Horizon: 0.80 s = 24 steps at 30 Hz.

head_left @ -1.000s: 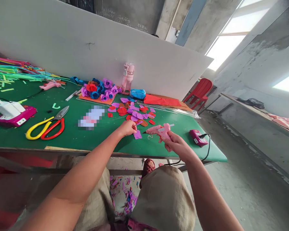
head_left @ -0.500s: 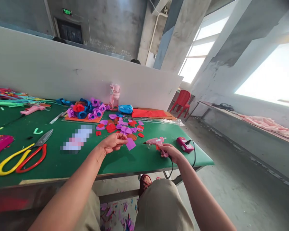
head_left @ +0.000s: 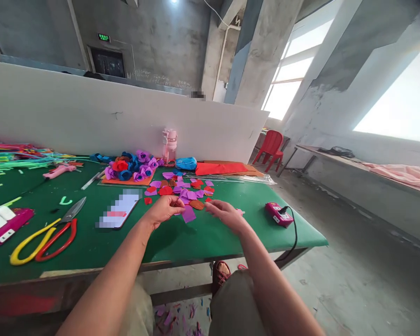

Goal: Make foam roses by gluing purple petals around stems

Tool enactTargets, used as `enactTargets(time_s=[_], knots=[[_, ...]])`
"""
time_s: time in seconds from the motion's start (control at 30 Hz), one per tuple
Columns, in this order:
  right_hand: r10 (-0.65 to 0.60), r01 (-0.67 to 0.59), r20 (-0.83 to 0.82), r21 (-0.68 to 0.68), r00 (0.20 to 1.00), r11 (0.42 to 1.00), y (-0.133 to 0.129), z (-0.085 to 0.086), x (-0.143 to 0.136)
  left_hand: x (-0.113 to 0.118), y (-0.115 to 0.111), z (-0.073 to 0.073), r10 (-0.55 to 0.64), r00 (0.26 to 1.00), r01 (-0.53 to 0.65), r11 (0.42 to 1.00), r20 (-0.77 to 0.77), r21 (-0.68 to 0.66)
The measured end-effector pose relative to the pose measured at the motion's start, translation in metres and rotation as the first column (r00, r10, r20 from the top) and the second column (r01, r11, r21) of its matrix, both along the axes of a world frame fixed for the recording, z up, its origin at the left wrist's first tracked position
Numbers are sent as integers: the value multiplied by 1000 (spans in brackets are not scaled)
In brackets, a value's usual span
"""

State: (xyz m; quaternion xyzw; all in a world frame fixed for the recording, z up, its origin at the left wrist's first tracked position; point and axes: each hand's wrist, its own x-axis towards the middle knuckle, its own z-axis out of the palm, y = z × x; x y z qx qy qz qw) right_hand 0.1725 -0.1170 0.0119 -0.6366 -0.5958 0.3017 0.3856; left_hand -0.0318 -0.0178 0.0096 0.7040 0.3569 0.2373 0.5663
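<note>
Purple piece (head_left: 189, 214), thin paper or something like it, is hanging from your left hand (head_left: 165, 208), just on the near side of the petal pile (head_left: 192, 194). You've got its upper edge pinched between thumb and fingertips; can't tell if anything else is in there. Your right hand (head_left: 226, 213) is off the pile's near right, fingers drawn in toward the thumb, but I can't tell if they quite meet.

I'd guess that stuff weighs next to nothing, flops a bit and creases or tears easily, so keep hold by an edge or corner, light touch.

Compared with half a second ago, your right hand has let go of the glue gun (head_left: 239, 212), now just a pink bit showing right of the pile, past your wrist, and it's moved in closer to the purple.
</note>
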Motion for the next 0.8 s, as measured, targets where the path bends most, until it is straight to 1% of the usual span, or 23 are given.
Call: enactTargets(time_s=[0.03,0.07,0.1,0.2,0.23,0.3,0.33,0.4,0.47,0.5,0.6,0.67,0.73,0.8], knots=[[99,-100,-59,-9,993,995,7,1,-14,0,0,0,12,1000,-12,999,-5,43],[135,-135,-87,1,987,991,14,0,-26,0,1,-1,23,1000,-22,996,-7,82],[139,-139,-88,7,986,990,20,-2,-36,0,1,-3,31,999,-29,993,-12,118],[53,-53,-74,-3,996,999,33,-13,-51,0,3,-7,45,998,-34,981,-53,190],[26,-26,-101,-1,995,1000,36,-18,-52,1,3,-8,52,997,-38,978,-65,204],[-16,21,-231,22,973,1000,39,-25,-50,2,2,-7,91,994,-75,971,-63,226],[-45,59,-321,33,946,998,40,-28,-48,3,2,-6,123,991,-107,965,-54,239],[-124,166,-487,44,864,985,41,-32,-44,4,-1,-3,197,980,-182,945,-29,271],[-195,284,-602,54,774,957,42,-33,-40,6,-4,0,246,969,-235,930,-6,283],[-213,330,-643,65,736,942,43,-34,-39,7,-5,2,251,968,-245,930,12,274],[-221,425,-739,96,636,900,45,-32,-36,13,-9,4,238,967,-252,937,85,242],[-205,461,-788,111,581,880,46,-28,-34,18,-12,4,230,965,-253,939,124,233],[-166,465,-821,132,546,876,46,-24,-33,24,-15,4,213,961,-249,943,175,222],[-134,450,-836,145,532,881,46,-19,-32,29,-19,4,193,952,-241,950,236,197]])
